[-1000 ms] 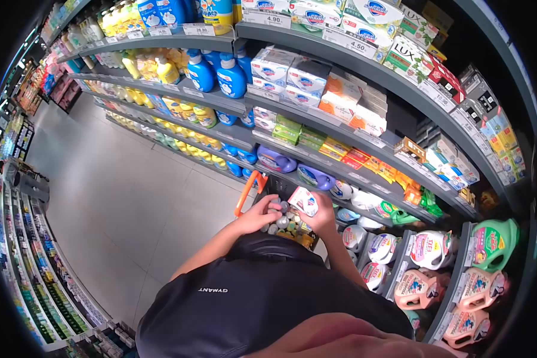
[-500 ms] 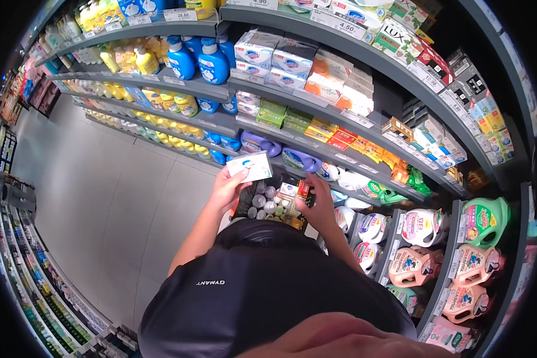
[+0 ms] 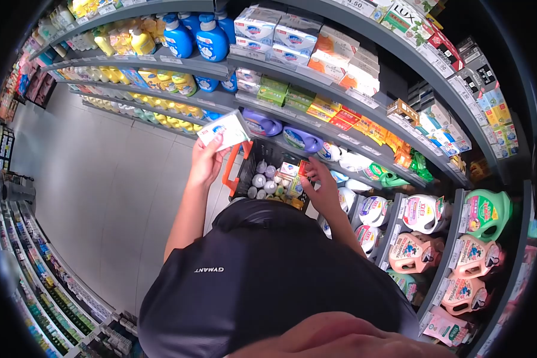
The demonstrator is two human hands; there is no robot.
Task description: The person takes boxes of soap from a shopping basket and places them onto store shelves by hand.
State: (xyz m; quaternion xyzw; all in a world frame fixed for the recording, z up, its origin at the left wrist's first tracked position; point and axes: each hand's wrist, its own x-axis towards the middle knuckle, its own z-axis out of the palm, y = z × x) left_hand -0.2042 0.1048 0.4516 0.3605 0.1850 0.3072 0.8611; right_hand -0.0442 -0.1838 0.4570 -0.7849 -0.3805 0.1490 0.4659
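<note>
My left hand point(image 3: 207, 158) grips a white soap box point(image 3: 225, 129) with a blue logo, holding it tilted above the left side of a shopping basket. The black basket point(image 3: 245, 179) sits against my body, its orange handle point(image 3: 229, 173) leaning to the left. Over the basket's right side is my right hand point(image 3: 321, 188), fingers apart, the fingertips close to a small red box point(image 3: 303, 168). Inside the basket are several pale round-ended containers point(image 3: 259, 180) and a white soap box point(image 3: 290, 169) among other small packs.
Shelves ahead hold stacked soap boxes point(image 3: 295, 34), blue pump bottles point(image 3: 212, 40) and purple jugs point(image 3: 302, 139). To the right stand white, peach and green detergent jugs point(image 3: 487, 213). Grey floor tiles point(image 3: 113, 179) stretch along the left, with another shelf row point(image 3: 48, 262) beyond.
My left hand has moved up and to the left with the soap box, tilting it more. The orange basket handle now shows. My right hand stays near the basket's right side.
</note>
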